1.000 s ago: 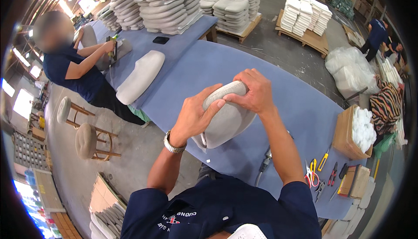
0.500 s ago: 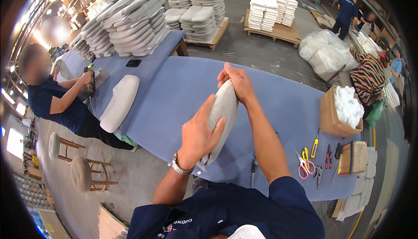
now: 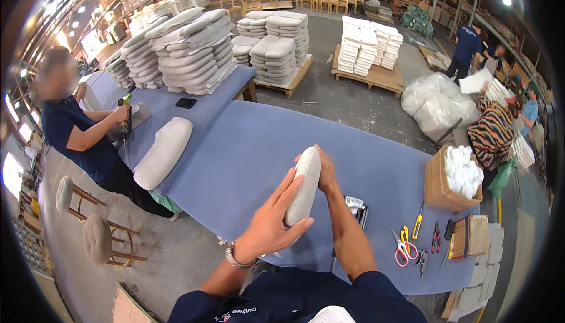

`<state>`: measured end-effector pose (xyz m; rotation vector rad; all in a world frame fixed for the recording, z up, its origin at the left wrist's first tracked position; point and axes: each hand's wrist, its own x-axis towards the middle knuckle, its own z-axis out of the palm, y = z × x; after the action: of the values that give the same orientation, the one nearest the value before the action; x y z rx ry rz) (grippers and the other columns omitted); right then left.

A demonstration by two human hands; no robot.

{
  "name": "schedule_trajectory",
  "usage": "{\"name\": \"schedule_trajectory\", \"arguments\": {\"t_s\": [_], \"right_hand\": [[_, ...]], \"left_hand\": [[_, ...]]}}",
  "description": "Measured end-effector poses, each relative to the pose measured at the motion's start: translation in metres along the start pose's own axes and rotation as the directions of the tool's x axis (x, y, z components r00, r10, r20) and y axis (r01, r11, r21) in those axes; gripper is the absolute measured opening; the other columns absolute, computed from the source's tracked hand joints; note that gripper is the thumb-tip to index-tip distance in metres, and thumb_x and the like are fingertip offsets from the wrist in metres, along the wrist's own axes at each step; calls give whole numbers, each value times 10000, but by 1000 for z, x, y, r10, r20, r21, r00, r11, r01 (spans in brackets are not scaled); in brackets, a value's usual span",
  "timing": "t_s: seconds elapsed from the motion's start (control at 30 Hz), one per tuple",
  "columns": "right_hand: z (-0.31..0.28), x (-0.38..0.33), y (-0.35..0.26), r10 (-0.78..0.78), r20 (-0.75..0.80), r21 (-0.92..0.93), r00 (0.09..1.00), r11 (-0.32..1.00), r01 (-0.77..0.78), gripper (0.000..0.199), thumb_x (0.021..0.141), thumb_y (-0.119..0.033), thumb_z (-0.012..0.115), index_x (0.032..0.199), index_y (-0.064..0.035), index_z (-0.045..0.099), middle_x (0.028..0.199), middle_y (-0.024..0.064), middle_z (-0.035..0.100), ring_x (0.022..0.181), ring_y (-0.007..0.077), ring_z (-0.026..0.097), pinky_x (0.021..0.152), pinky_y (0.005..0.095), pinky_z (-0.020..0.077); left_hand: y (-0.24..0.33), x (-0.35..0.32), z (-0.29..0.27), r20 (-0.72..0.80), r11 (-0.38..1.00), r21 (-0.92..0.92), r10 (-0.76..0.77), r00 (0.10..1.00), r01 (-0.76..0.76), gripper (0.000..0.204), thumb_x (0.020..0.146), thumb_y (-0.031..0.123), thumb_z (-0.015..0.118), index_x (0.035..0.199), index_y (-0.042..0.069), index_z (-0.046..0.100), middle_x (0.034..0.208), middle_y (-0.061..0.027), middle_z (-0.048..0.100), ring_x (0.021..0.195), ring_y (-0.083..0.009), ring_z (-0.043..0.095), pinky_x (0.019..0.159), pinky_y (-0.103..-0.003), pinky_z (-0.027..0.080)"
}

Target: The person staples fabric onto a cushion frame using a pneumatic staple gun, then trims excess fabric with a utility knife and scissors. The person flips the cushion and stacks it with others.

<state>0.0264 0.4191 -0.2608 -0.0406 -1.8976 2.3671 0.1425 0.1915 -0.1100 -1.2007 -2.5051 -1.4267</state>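
Observation:
A light grey padded cushion (image 3: 305, 185) stands on its narrow edge above the blue table, held between my two hands. My left hand (image 3: 272, 214) lies along its left side, fingers stretched up the fabric and thumb across the near end. At the far right side my right hand (image 3: 326, 173) grips it; part of that hand is hidden behind the cushion. Just right of my right forearm lies a silver-and-black staple gun (image 3: 356, 205), partly covered by the arm.
On the table's right are red-handled scissors (image 3: 405, 252), pliers (image 3: 435, 238), a yellow-handled screwdriver (image 3: 417, 226) and a box of white stuffing (image 3: 438, 182). A person (image 3: 82, 123) works at the left beside another grey cushion (image 3: 165, 152). Cushion stacks (image 3: 194, 52) stand behind.
The cushion and both hands have come lower and nearer to me, and the cushion looks shorter from this angle. The view has tilted up, and the staple gun now shows beside my right arm.

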Motion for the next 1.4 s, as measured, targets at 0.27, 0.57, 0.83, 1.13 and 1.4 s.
{"name": "schedule_trajectory", "arguments": {"t_s": [0.27,0.57,0.83,1.13,1.4], "right_hand": [[90,-21,3,-139,52,-141,989,979,145,628,1116,-464,335,941,8,710,805,91,695,760,185,622,736,368,490],[66,-78,198,55,0,-355,999,934,-51,504,1110,-420,360,1255,-46,666,1179,190,710,1145,356,654,997,431,485],[83,-101,220,278,-23,-691,960,690,-217,398,1020,-396,564,1256,-94,671,1307,137,681,1166,327,661,993,437,512],[37,-72,209,429,375,-721,822,692,-32,758,987,-561,599,1597,-165,387,1562,201,483,1337,346,561,1034,458,503],[2,-231,23,763,213,-454,610,630,-630,915,977,-625,606,1657,-145,225,741,65,592,583,146,621,449,298,497]], "left_hand": [[-3,-6,-83,174,958,286,-38,984,-14,839,904,466,766,1518,-13,454,1621,-383,242,1438,-504,414,1137,-465,420],[-35,-89,-117,-334,825,330,-352,874,458,760,910,259,759,1552,38,419,1532,-291,478,1314,-411,590,1054,-437,498],[-119,-269,-113,-604,624,-81,-651,459,778,741,966,199,677,1602,36,332,1565,-223,471,1397,-331,511,1119,-424,443],[-200,-404,-45,-170,193,-823,-981,92,535,693,1008,330,632,1576,24,380,1531,-183,502,1326,-314,559,1091,-445,477],[-219,-176,-82,-261,275,-958,-714,649,-82,585,1080,466,466,1518,79,487,1459,-120,578,1311,-269,571,1111,-438,471]]}}
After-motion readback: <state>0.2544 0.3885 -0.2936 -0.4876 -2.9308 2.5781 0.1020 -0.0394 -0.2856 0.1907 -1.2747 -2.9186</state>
